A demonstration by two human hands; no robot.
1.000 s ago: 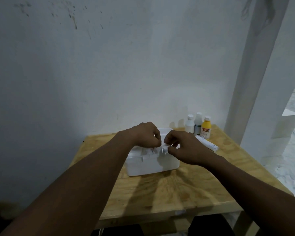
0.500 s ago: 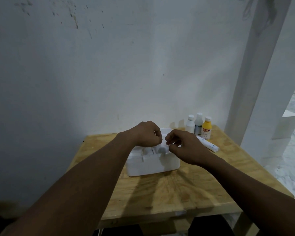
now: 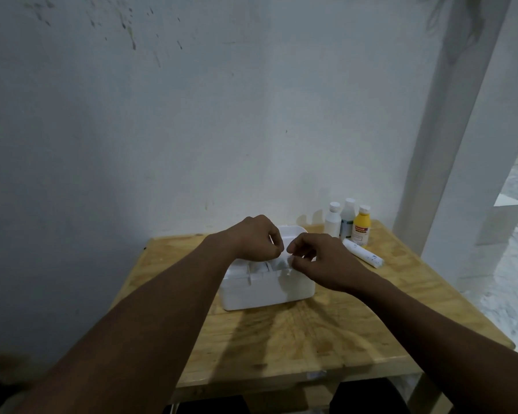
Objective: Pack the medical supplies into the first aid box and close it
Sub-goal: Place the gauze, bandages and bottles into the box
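The white first aid box (image 3: pixel 266 289) stands in the middle of the wooden table (image 3: pixel 311 333). Its lid (image 3: pixel 290 231) seems raised at the back, and its top shows dividers. My left hand (image 3: pixel 253 239) hovers over the box's top with its fingers curled shut; I see nothing in them. My right hand (image 3: pixel 320 258) is beside it, pinching a small pale item (image 3: pixel 286 262) just over the box's open top. Three bottles stand at the back right: a white bottle (image 3: pixel 332 219), a clear bottle (image 3: pixel 347 218) and a yellow bottle (image 3: pixel 362 227). A white tube (image 3: pixel 362 253) lies before them.
A stained grey wall rises directly behind the table. A white pillar (image 3: pixel 461 144) stands to the right, with pale floor beyond it. The table's front edge is near my body.
My hands were touching over the box a second ago and have drawn slightly apart. The right hand has lowered a little toward the box's top.
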